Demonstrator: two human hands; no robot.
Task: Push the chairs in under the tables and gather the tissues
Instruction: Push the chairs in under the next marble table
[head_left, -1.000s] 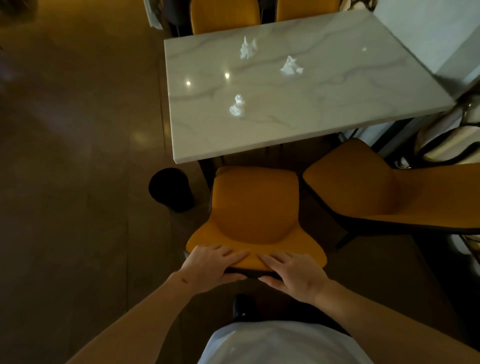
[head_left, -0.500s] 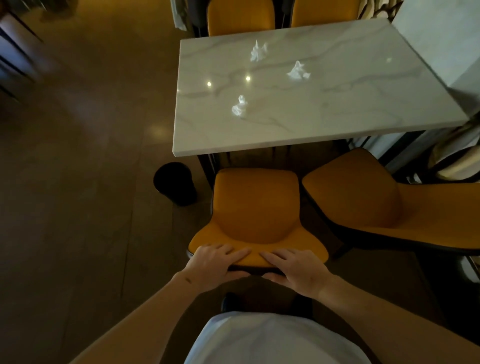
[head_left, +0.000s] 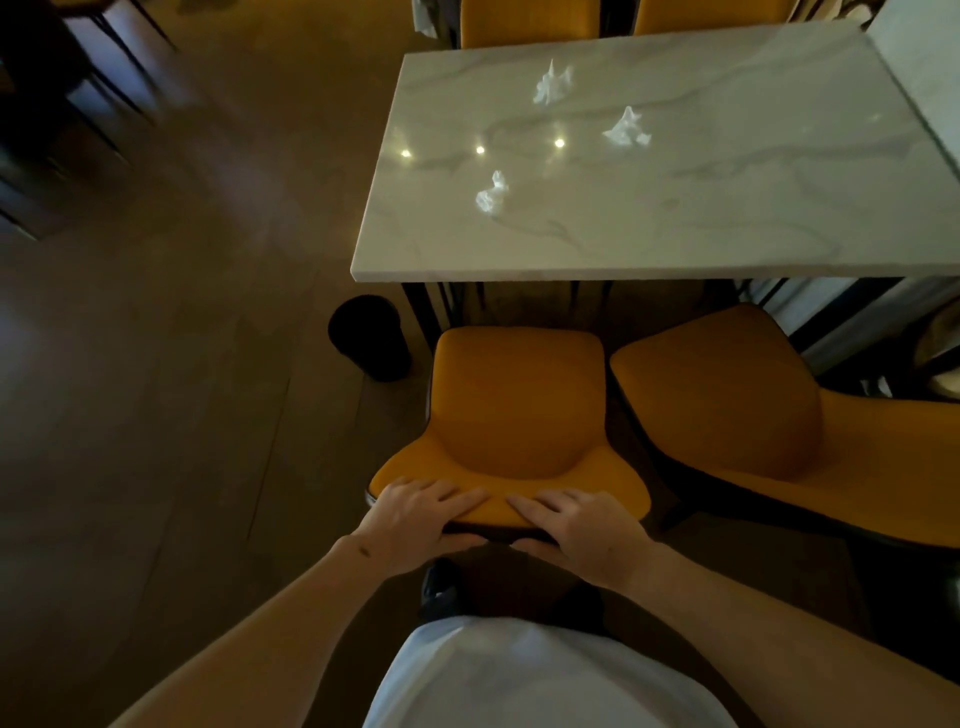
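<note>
An orange chair (head_left: 514, 405) stands in front of me, its seat's front edge close to the near edge of the white marble table (head_left: 727, 228). My left hand (head_left: 415, 519) and my right hand (head_left: 582, 530) both grip the top of its backrest, fingers over the front and thumbs behind. Three crumpled white tissues lie on the table: one nearest (head_left: 491, 193), one in the middle (head_left: 626, 129), one farthest (head_left: 553, 83). A second orange chair (head_left: 727, 395) stands to the right, turned at an angle and pulled out from the table.
A black round bin (head_left: 370, 343) stands on the dark floor by the table's left front leg. Two more orange chairs (head_left: 530, 21) are at the table's far side. Dark furniture (head_left: 62, 104) is at the far left. A white wall (head_left: 924, 62) borders the table's right.
The chair has slid forward toward the table with both hands on its backrest, and I have moved closer with it; the seat front now sits nearer the table edge.
</note>
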